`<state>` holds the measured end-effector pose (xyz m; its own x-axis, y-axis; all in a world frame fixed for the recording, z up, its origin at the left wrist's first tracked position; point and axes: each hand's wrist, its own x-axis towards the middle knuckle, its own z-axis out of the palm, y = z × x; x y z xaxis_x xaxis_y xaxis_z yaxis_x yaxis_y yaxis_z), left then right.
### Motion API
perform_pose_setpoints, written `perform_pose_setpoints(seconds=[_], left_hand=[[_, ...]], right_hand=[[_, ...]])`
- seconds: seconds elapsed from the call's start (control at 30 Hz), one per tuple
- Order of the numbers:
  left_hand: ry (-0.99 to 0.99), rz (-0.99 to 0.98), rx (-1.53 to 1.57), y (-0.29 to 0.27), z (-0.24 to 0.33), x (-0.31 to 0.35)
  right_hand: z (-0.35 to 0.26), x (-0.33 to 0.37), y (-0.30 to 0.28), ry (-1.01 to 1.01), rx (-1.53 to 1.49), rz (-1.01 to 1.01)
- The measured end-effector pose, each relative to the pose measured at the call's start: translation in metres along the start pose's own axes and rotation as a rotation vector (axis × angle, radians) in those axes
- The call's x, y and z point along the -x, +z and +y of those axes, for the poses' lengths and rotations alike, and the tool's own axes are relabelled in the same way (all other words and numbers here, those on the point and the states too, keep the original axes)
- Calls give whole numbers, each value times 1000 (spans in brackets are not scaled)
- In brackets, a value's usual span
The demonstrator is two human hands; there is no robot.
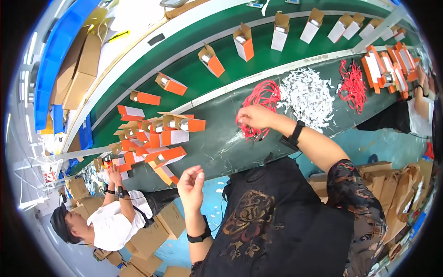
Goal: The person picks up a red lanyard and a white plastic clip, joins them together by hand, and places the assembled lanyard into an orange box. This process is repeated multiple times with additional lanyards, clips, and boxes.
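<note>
My right hand [256, 117] reaches over a pile of looped red cords [265, 92] on the dark worktable, its fingertips pinched together at the pile's left side, on red cord. My left hand [191, 187] is raised at the table's near edge, fingers curled toward the thumb; whatever they hold, if anything, is hidden. Beside the red pile lies a heap of small white strips or tags [307, 98]. Left of my hands stands a cluster of open orange-and-white boxes [171, 137], with white items inside.
Beyond the table a green conveyor belt [267, 62] carries a row of open boxes [243, 44]. Farther right lie another red cord pile [352, 87] and orange boxes [387, 69]. Co-workers stand at both sides, one in a white shirt [117, 221]. Cardboard cartons [150, 235] stand on the floor.
</note>
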<state>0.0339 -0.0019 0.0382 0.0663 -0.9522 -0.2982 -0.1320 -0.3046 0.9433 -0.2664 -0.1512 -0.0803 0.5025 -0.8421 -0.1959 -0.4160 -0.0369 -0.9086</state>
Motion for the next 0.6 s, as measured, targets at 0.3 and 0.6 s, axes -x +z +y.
perform_pose_setpoints(seconds=[0.3,0.6], left_hand=[[719,-330,-443,73,82,-64],[394,-281,-258,-8,84,-72]], right_hand=[[-185,37,-46,-176,113,-185],[-189,97,-92,-114,244,-119]])
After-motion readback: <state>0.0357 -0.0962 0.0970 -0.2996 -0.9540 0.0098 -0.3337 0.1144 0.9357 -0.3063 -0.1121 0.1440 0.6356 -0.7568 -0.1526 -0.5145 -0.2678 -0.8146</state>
